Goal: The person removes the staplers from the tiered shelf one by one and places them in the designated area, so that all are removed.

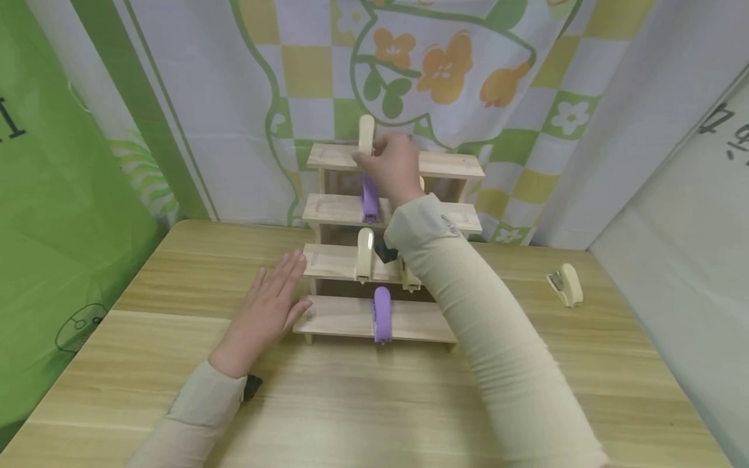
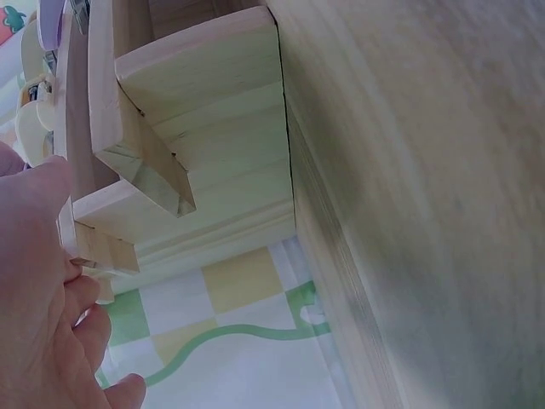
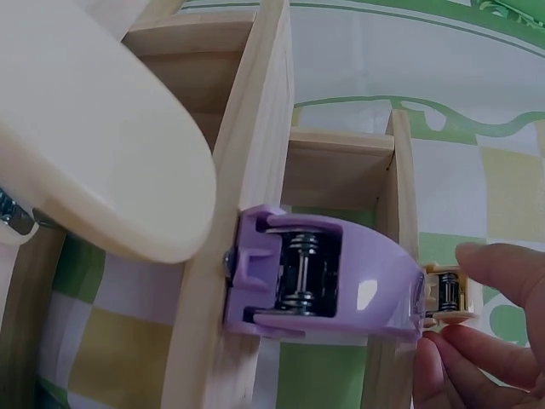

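Observation:
On the top tier of a wooden stepped rack [image 1: 333, 156], my right hand [image 1: 394, 166] pinches a cream stapler [image 1: 366, 133] between thumb and fingers. The right wrist view shows that stapler's end [image 3: 449, 292] between the fingertips. Just below it stands a purple stapler [image 1: 370, 200] on the second tier, beside a cream one mostly hidden by my wrist. Two cream staplers, one at the left [image 1: 365, 255] and one partly covered by my sleeve, are on the third tier. A purple stapler [image 1: 382, 315] lies on the lowest tier. My left hand [image 1: 263, 312], fingers straight, is at the rack's left side.
A loose cream stapler [image 1: 567, 286] lies on the wooden table [image 1: 351, 409] to the right of the rack. Behind the rack hangs a patterned curtain [image 1: 310, 71]. Green fabric [image 1: 64, 195] is at the left, and a pale sheet [image 1: 690, 227] at the right.

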`<state>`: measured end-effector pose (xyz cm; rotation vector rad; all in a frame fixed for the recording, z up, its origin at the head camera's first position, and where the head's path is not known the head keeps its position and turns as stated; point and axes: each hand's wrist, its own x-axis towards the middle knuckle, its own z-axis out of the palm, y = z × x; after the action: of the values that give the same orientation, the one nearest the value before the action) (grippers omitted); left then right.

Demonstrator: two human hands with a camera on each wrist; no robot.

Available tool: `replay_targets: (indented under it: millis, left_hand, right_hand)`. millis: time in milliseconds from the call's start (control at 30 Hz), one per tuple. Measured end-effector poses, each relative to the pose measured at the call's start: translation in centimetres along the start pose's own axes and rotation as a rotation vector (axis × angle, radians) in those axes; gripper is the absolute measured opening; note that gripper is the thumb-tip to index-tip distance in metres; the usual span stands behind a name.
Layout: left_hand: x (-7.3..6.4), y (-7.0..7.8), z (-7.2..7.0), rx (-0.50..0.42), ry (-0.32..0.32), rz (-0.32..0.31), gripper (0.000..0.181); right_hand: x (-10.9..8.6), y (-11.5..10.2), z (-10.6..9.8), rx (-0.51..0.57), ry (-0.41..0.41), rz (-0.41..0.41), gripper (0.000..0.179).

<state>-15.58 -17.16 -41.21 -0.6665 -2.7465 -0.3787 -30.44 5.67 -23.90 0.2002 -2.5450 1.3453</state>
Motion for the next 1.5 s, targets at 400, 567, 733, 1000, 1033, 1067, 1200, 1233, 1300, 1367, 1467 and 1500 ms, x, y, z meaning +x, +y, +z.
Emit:
replay_targets:
  millis: [400, 567, 733, 1000, 1033, 1067, 1200, 1233, 1300, 1367, 1467, 1500]
  left_hand:
    - [0.0, 0.1, -0.2, -0.011, -0.035, -0.021, 0.077]
    - [0.0, 0.0, -0.1, -0.006, -0.033, -0.017, 0.077]
    - [0.0, 0.1, -0.1, -0.004, -0.032, -0.015, 0.076]
    - [0.1, -0.1, 0.1, -0.002, -0.043, -0.024, 0.076]
    - [0.1, -0.1, 0.1, -0.003, -0.043, -0.025, 0.076]
    - [0.1, -0.1, 0.1, -0.003, -0.042, -0.024, 0.076]
    - [0.1, -0.1, 0.1, -0.005, -0.034, -0.021, 0.076]
    - [0.1, -0.1, 0.1, -0.006, -0.034, -0.02, 0.076]
    - [0.1, -0.1, 0.1, -0.007, -0.035, -0.019, 0.076]
    - [0.1, -0.1, 0.1, -0.009, -0.035, -0.02, 0.076]
    - [0.1, 0.0, 0.1, -0.011, -0.036, -0.022, 0.076]
    - [0.1, 0.0, 0.1, -0.012, -0.038, -0.023, 0.076]
  right_hand:
    - [0.0, 0.1, -0.4, 0.028, -0.004, 0.015, 0.02]
    - [0.1, 0.1, -0.4, 0.05, -0.007, 0.04, 0.019]
    - [-0.1, 0.2, -0.7, 0.056, -0.007, 0.038, 0.019]
    - [-0.2, 0.6, -1.6, 0.017, -0.014, -0.029, 0.016]
    - [-0.3, 0.6, -1.8, 0.007, -0.012, -0.039, 0.016]
    - [-0.3, 0.7, -2.0, -0.007, -0.01, -0.045, 0.016]
    - [-0.6, 0.8, -2.7, -0.008, -0.005, -0.039, 0.02]
    - [-0.7, 0.9, -2.9, -0.001, -0.006, -0.035, 0.021]
    - [-0.9, 0.9, -3.3, 0.024, -0.005, -0.029, 0.024]
    - [-1.2, 1.0, -3.7, 0.049, -0.002, -0.031, 0.026]
    - [-1.8, 1.4, -4.3, 0.084, 0.015, -0.034, 0.027]
    - [-2.0, 1.5, -4.5, 0.097, 0.026, -0.038, 0.027]
